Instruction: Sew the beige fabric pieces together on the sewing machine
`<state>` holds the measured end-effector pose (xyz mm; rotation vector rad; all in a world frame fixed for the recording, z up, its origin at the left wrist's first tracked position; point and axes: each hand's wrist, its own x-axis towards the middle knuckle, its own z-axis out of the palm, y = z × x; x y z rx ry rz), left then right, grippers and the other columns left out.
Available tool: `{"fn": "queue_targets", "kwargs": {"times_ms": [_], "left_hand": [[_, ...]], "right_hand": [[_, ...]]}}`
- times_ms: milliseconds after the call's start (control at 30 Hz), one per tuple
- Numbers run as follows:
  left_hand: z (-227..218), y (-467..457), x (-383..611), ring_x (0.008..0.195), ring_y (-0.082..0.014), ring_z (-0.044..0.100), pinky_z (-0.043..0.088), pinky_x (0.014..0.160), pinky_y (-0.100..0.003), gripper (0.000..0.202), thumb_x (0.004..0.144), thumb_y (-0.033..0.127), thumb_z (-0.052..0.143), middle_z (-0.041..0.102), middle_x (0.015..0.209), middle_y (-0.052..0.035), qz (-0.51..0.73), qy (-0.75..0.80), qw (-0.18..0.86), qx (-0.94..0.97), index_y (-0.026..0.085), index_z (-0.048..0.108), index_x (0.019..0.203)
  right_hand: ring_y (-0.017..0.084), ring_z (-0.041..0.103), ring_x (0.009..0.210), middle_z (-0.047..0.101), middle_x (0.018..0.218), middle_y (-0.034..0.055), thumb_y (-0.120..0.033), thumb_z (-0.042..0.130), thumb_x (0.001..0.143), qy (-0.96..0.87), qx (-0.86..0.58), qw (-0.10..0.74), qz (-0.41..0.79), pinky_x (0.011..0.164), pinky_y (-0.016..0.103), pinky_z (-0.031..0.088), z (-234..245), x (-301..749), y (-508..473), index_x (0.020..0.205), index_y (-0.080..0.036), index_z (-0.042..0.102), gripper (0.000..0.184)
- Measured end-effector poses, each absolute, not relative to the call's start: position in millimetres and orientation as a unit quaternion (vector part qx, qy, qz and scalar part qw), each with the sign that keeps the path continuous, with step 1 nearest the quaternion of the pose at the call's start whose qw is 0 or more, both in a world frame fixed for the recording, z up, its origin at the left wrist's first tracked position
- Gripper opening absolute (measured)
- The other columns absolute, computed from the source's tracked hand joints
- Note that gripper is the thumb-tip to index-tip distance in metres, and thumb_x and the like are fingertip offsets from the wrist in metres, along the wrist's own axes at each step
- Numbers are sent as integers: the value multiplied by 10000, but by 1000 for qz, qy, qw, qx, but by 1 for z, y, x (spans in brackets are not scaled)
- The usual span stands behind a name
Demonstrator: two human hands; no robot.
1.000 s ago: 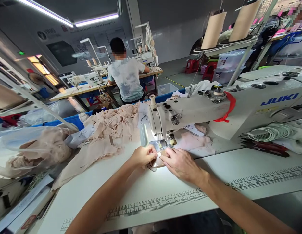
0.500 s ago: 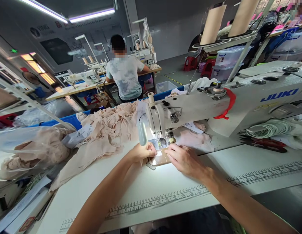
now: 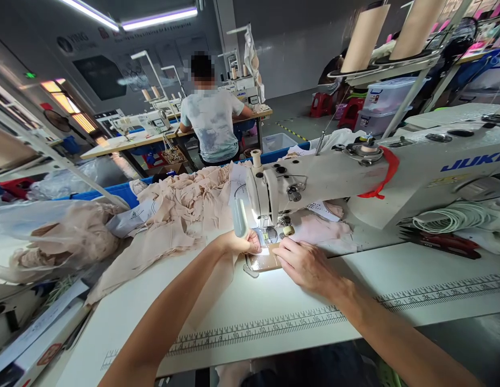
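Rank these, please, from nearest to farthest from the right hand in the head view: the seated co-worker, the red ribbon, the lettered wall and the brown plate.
From the right hand:
1. Brown plate, immediately left.
2. Red ribbon, on the sewing machine, beyond and right.
3. Seated co-worker, well beyond the machine, leftward.
4. Lettered wall, behind the co-worker.

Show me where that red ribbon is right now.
In the head view, the red ribbon is right of centre, hanging down the near side of the sewing machine, just left of the blue JUKI lettering.
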<state>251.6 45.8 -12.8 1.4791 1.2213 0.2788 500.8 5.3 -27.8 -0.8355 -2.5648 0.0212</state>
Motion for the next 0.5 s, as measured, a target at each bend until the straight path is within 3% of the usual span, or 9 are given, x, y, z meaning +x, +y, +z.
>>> {"fn": "queue_targets", "kwargs": {"times_ms": [200, 500], "left_hand": [[-3, 48, 257, 477, -86, 439, 355, 460, -220, 418, 622, 457, 900, 520, 503, 37, 85, 528, 558, 634, 151, 616, 614], [8, 49, 263, 486, -83, 398, 328, 473, -222, 311, 682, 322, 822, 475, 488, 50, 44, 540, 543, 642, 156, 575, 589]], "right_hand": [[184, 511, 713, 630, 918, 54, -111, 473, 973, -935, -280, 217, -8, 674, 335, 374, -29, 499, 4, 1012, -203, 673, 223], [170, 467, 730, 604, 925, 46, -117, 513, 931, -943, -266, 197, -33, 676, 326, 322, -25, 494, 0, 1024, -194, 685, 210]]}}
